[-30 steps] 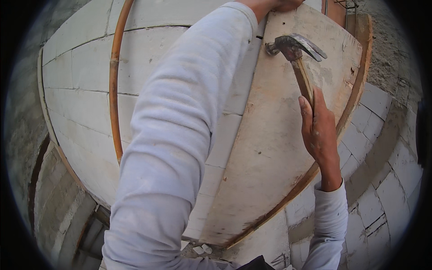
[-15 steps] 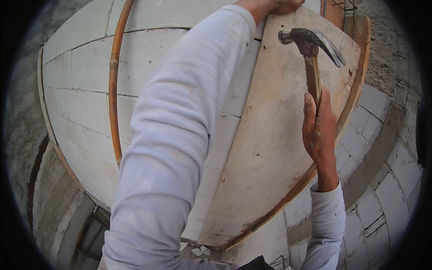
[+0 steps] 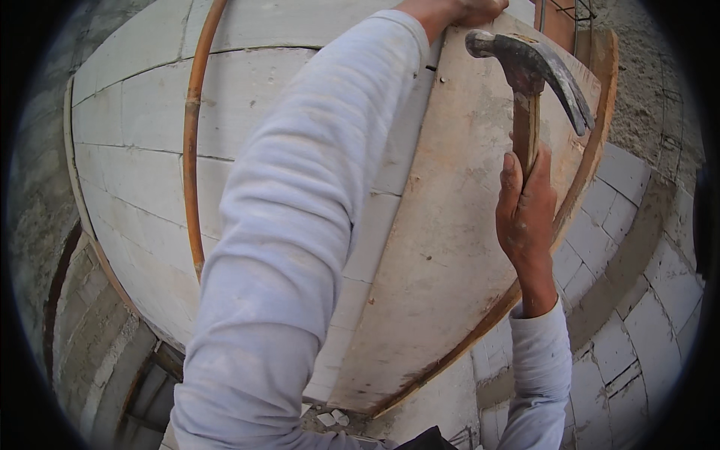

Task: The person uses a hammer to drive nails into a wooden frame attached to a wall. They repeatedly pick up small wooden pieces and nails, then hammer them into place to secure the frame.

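Note:
My right hand (image 3: 527, 214) is wrapped round the wooden handle of a claw hammer (image 3: 525, 71), held upright in front of a tall wooden board (image 3: 435, 225). The hammer's striking face points left and its claw curves down to the right. My left arm in a pale grey sleeve reaches up across the view. At the top edge, my left hand (image 3: 478, 10) rests by the board's upper end with its fingers curled together. The picture's edge cuts it off, and what it may pinch does not show.
A white block wall (image 3: 142, 112) stands behind the board, with a bamboo pole (image 3: 192, 135) upright against it. Thin steel bars (image 3: 577, 22) stick up at the top right. Another block wall (image 3: 637, 337) runs at the lower right. Small white rubble (image 3: 330, 418) lies below.
The hammer and my right hand have come nearer to me, and the claw has tipped further down. My left hand has stayed almost in place.

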Available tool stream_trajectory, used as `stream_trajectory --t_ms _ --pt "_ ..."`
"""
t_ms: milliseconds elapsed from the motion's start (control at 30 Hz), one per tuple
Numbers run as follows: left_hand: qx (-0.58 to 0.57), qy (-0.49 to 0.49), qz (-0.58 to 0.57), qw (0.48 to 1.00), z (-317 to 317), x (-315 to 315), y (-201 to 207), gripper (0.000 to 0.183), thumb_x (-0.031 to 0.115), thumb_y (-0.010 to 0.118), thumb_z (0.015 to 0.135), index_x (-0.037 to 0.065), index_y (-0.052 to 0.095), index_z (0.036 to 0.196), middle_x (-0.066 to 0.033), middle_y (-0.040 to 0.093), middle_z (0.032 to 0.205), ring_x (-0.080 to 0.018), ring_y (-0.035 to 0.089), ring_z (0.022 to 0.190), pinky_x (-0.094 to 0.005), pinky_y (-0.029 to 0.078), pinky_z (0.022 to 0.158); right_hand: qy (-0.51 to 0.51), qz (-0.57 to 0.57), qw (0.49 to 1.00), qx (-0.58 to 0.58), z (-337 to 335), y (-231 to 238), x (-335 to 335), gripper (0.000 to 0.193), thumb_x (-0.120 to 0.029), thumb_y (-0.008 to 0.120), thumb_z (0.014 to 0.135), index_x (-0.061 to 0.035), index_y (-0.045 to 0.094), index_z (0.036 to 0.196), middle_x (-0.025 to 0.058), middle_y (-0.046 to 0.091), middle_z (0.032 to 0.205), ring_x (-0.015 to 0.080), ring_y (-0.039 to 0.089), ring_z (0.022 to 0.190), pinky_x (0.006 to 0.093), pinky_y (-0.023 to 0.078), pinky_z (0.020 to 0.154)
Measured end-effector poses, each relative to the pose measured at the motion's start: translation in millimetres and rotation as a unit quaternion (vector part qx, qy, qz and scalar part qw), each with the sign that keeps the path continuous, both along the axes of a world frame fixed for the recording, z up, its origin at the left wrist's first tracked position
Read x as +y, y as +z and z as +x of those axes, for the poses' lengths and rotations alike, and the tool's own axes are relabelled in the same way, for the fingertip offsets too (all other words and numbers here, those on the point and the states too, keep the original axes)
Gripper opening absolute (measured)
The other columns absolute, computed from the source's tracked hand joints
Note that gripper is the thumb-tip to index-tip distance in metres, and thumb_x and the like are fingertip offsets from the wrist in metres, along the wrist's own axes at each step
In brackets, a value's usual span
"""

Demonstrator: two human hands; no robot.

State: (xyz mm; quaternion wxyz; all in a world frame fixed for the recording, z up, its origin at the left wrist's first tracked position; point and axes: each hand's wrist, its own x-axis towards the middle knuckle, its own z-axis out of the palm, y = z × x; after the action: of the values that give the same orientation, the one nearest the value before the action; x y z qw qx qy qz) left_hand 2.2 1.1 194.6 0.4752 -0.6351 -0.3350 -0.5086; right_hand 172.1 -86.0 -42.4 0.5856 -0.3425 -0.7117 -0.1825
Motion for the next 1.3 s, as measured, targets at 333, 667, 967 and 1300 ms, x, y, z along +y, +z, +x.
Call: stream_trajectory --t_ms 333,667,967,1300 --pt "-0.012 -0.011 0.022 1.0 5 10 1 0.056 0.048 0.053 0.098 -0.002 0.07 0.117 -0.0255 0.07 0.119 -0.0379 0.064 0.117 -0.0494 0.046 0.103 0.008 0.02 0.999 -0.03 6 -8 10 0.03 -0.017 0.054 0.107 -0.0011 0.047 0.131 0.0266 0.06 0.074 0.046 0.062 0.065 0.0498 0.046 0.061" --pt "0.008 0.017 0.031 0.999 -5 -4 6 0.053 0.046 0.054 0.097 -0.003 0.069 0.114 -0.027 0.071 0.11 -0.0415 0.065 0.111 -0.0486 0.047 0.101 0.053 -0.083 0.995 -0.023 23 -37 -19 0.03 -0.016 0.053 0.107 -0.0019 0.05 0.133 0.0247 0.062 0.078 0.0409 0.066 0.067 0.0439 0.05 0.063" --pt "0.023 0.022 0.026 0.999 2 10 11 0.052 0.046 0.054 0.099 -0.001 0.068 0.116 -0.0265 0.069 0.118 -0.0404 0.063 0.116 -0.0511 0.046 0.101 0.024 -0.128 0.989 0.073 83 -99 -66 0.035 -0.019 0.054 0.106 0.0015 0.052 0.134 0.0191 0.064 0.085 0.0267 0.063 0.068 0.0394 0.051 0.066" --pt "-0.049 0.039 0.01 0.998 45 13 -2 0.069 0.061 0.051 0.096 0.014 0.058 0.146 -0.0207 0.058 0.143 -0.0378 0.043 0.142 -0.0558 0.019 0.122 0.063 -0.222 0.951 0.207 134 -158 -95 0.052 -0.04 0.045 0.109 0.0036 0.05 0.136 0.0006 0.053 0.077 0.0086 0.049 0.062 0.0262 0.041 0.058"
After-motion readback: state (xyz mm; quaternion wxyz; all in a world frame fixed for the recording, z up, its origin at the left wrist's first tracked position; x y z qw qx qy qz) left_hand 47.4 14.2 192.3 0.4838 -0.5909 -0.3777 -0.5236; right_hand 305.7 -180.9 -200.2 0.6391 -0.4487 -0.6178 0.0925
